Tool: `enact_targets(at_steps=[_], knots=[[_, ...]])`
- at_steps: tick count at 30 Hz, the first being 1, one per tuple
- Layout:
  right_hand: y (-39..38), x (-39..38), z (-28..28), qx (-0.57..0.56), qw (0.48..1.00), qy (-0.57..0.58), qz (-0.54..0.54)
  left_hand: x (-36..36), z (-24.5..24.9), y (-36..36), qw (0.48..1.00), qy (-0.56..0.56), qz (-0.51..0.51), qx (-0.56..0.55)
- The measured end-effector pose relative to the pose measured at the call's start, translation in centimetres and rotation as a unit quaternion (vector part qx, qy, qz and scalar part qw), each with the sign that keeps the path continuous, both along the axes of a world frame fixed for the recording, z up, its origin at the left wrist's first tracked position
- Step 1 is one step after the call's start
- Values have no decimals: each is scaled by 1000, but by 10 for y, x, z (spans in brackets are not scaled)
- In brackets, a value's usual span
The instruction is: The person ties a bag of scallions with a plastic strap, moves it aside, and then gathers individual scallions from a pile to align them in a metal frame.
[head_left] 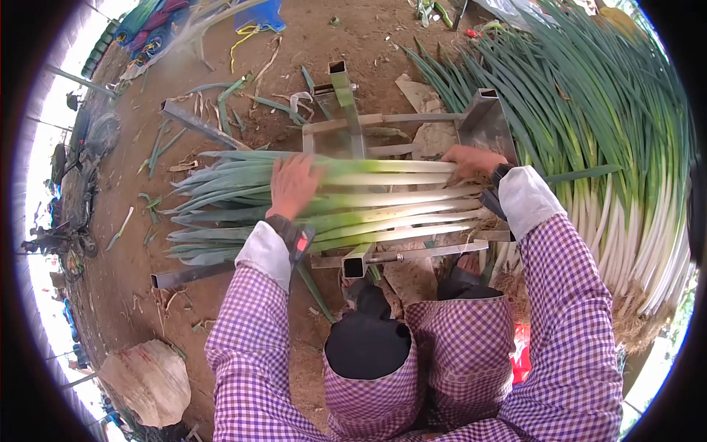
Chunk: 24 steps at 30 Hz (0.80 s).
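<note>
**Dirt ground (118, 243), leeks laid across a frame**

The leek bundle (368, 210) lies crosswise on the metal frame (346, 88), white ends to the right. The left hand (294, 184) rests flat and open on the green stalks. The right hand (471, 162) cups the root ends; I cannot tell whether it grips. Steady downward pressure should keep stalks from rolling while the roots are nudged flush. A large leek pile (626, 162) lies just beside.

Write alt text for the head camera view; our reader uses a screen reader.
A person in checked purple sleeves rests the left hand flat on a bundle of green onions laid across a metal frame, the right hand at its root end. A large pile of green onions lies to the right on bare earth.
</note>
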State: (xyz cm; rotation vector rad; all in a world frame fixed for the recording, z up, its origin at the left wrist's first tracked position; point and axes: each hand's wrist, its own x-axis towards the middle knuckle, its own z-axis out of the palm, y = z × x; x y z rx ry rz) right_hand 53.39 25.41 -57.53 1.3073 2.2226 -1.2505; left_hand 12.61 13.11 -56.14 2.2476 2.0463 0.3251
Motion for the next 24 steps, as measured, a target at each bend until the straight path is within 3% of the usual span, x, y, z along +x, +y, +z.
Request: enact_targets(at_steps=[3,6,9,12,15,18,22,24], knots=[[-1,-6,9,-62,996,-68,17,4,5,-24,1000,11,0,-11],[-8,-12,24,-5,994,-103,23,6,-2,-38,999,25,-2,40],[-12,-18,41,-27,994,-109,13,11,-1,-38,998,37,3,42],[-16,-14,1,145,984,3,100,13,-1,-39,998,51,3,44],[-36,-55,9,115,993,8,32,15,-3,-39,997,58,12,45],[-80,-84,27,212,974,-53,-53,16,-4,-38,998,58,21,26],[-87,-80,-32,376,917,79,-104,15,-9,-38,994,91,13,55],[-80,-76,-34,316,941,71,-99,15,-11,-33,992,88,4,85]])
